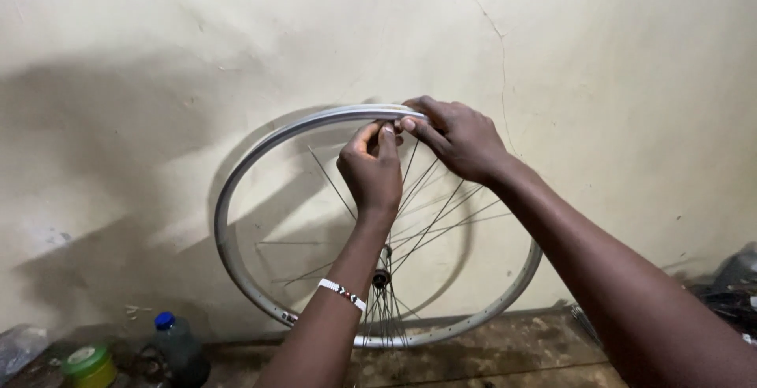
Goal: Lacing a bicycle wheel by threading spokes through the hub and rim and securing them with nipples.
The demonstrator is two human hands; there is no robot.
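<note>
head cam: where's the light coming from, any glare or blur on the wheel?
Head view: light comes from the camera side, throwing large soft shadows of arms and bicycle wheel onto the wall; mild sheen on the rim top, no blown glare; left hand and right hand sharp; corners dim, slightly soft.

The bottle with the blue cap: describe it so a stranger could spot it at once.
Start at the silver bicycle rim standing against the cream wall, then drop to the floor at its lower left. There stands a dark bottle, upright. Its blue cap sets it apart from the squat green-lidded tub just left of it.
</note>
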